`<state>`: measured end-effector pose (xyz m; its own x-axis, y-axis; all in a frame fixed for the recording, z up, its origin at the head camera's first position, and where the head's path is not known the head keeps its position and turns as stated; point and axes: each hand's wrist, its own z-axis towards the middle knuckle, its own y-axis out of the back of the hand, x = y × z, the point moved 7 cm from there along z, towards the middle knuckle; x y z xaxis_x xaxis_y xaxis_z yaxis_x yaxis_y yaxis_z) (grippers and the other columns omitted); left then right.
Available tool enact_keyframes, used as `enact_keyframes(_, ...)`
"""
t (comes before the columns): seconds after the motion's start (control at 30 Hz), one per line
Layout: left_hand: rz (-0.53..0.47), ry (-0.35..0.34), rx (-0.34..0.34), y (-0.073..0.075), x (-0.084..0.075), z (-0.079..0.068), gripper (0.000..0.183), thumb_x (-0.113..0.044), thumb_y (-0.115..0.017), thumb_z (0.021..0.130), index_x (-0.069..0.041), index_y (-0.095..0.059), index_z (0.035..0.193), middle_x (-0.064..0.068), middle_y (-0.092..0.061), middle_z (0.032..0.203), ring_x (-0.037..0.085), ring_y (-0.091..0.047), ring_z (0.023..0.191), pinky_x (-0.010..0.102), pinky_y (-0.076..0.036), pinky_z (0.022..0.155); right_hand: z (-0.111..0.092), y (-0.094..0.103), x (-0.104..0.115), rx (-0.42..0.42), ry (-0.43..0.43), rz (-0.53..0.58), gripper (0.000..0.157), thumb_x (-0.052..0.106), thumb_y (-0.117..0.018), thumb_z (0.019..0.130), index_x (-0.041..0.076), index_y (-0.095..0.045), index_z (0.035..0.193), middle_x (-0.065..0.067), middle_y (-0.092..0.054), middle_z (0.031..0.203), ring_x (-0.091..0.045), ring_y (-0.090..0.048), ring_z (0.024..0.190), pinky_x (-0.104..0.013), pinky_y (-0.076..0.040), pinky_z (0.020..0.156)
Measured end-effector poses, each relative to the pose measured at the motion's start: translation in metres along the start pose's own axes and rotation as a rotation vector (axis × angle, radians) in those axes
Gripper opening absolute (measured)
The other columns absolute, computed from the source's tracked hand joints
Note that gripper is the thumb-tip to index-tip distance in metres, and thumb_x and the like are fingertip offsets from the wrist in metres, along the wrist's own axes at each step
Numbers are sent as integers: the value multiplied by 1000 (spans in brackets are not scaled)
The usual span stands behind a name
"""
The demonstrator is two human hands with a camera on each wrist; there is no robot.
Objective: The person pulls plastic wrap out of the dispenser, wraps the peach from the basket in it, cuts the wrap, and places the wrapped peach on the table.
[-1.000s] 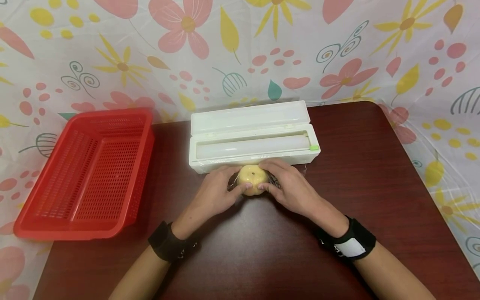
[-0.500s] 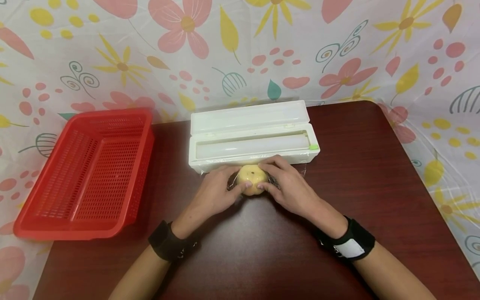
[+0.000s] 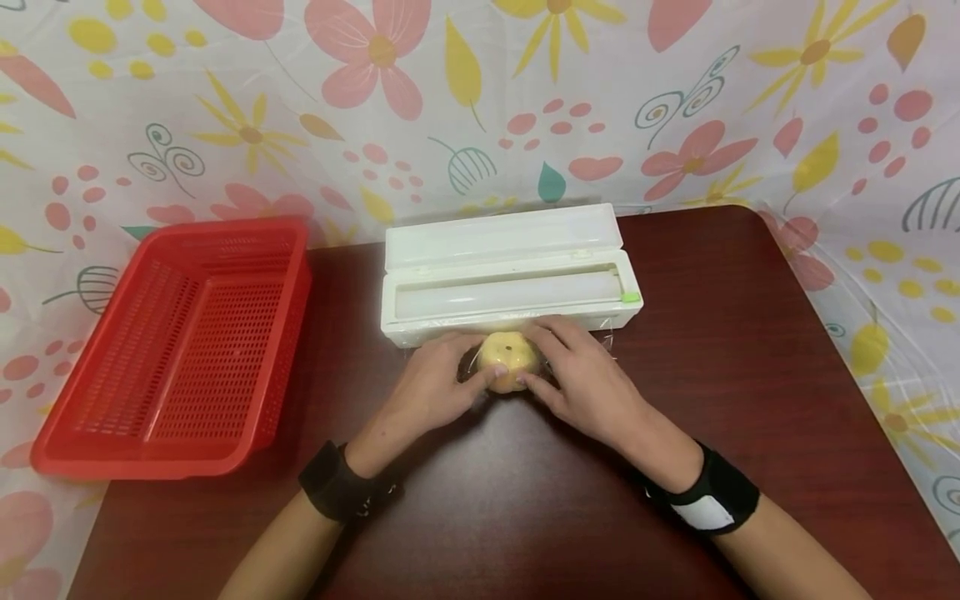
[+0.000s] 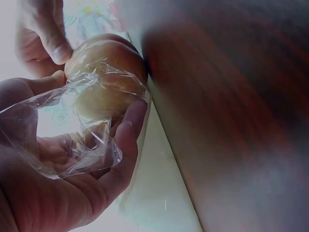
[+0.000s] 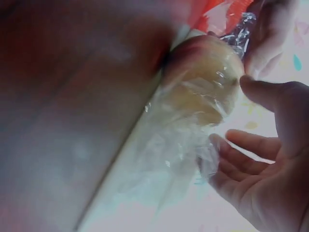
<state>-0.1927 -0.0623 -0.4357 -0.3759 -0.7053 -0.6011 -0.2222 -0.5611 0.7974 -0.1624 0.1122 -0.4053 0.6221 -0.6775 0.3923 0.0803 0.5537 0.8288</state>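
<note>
A round, pale yellow fruit (image 3: 508, 360) sits right between the two hands on the dark counter (image 3: 480, 508), just on the person's side of a white box (image 3: 435, 331); whether fruit and box touch I cannot tell. The fruit has no clear long axis – its small dark pit faces up – while the open box and the white roll (image 3: 506, 293) inside run left to right, the right end slightly farther from the person. The fruit lies to the right of the left hand (image 3: 442, 377) and to the left of the right hand (image 3: 583, 367). Neither hand is nearer, since both touch it, but the left has the fuller hold, thumb on the near side and fingers curled beneath and behind. The right hand is loosely spread: its thumb tip rests on the fruit, its fingers stand off it and touch clear film (image 5: 166, 147). That film clings round the fruit and hangs loose over the left palm as well.

Compared with half a second ago, the right thumb sits lower on the fruit, farther from the pit, and the black band (image 3: 729, 485) on that wrist is a little closer to the person. Left hand, fruit and box keep their places relative to one another – only the whole head view is slightly shifted.
</note>
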Motion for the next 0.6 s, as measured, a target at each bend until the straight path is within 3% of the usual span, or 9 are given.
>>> enact_keyframes(0.1,4,-12,5,0,0,1,43,-42,-76,99,-16,-73,132,0,-75,123,18,-69,114,38,-57,95,-2,3,10,-21,108,-51,64,23,-92,85,-5,-62,135,-18,-61,134,-35,-60,124,-48,-53,105)
enact_keyframes(0.2,-2,-24,10,1,-1,2,42,-41,-76,99,-16,-73,132,0,-76,120,18,-69,109,36,-56,90,-3,0,18,16,184,-96,71,21,-94,81,-6,-60,137,-18,-60,136,-35,-59,126,-47,-52,108)
enact_keyframes(0.3,-3,-29,12,1,-1,1,42,-41,-76,99,-15,-73,132,0,-76,117,17,-69,105,35,-56,87,-5,-6,18,57,198,-117,72,16,-95,79,-5,-58,138,-19,-59,139,-35,-59,128,-47,-52,108)
enact_keyframes(0.6,-30,-31,32,1,1,2,40,-40,-74,100,-16,-73,132,-3,-76,109,12,-67,97,35,-56,85,-5,-11,13,34,215,-89,64,5,-92,79,-5,-60,134,-19,-60,138,-36,-59,130,-48,-51,110)
